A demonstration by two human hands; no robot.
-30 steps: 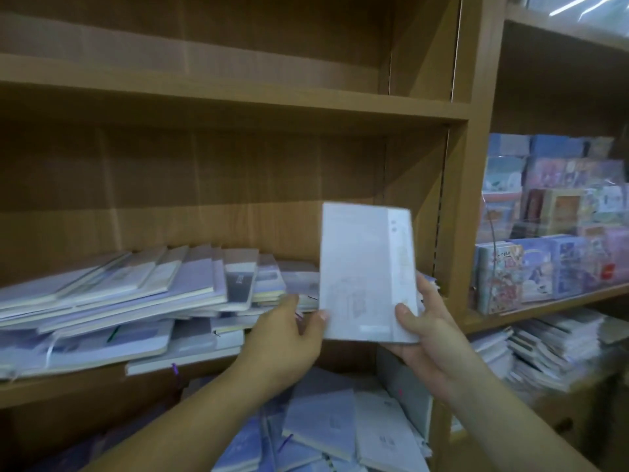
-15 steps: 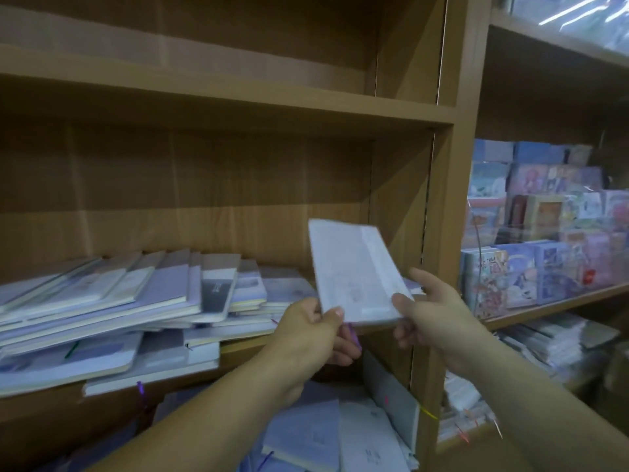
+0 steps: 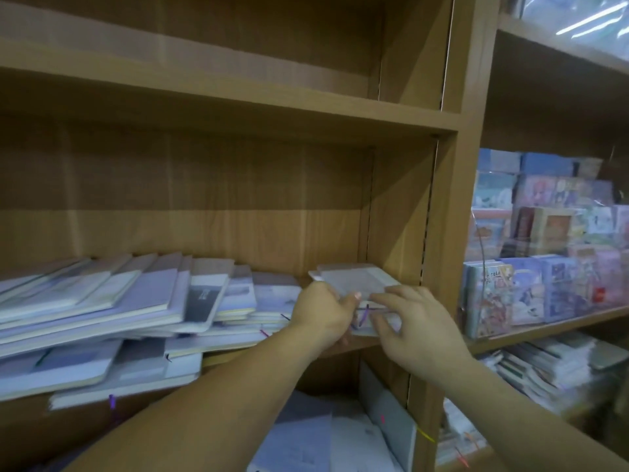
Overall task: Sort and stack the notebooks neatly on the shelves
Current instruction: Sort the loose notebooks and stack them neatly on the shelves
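**Item:** grey notebook [image 3: 357, 281], lying flat on top of a short pile [image 3: 372, 328] at the right end of the middle shelf [image 3: 224, 357], near the side panel [image 3: 394, 216].

**Left hand** [image 3: 323, 316]: grip closed on the notebook's near left corner, thumb on top, fingers curled below.

**Right hand** [image 3: 420, 333]: grip slack, fingers spread, tips touching the pile's front edge, holding nothing.

**Adjacent:** slumped heap of notebooks [image 3: 136, 301], fanned and tilted, filling the rest of the shelf.

**Hazards, as judged:**
- The pile seems to overhang the shelf lip, so a hard nudge could tip it forward.
- The purple ribbon [image 3: 364, 313] dangling in front could snag a finger.
- If jostled, the heap may slide and skew the stack.
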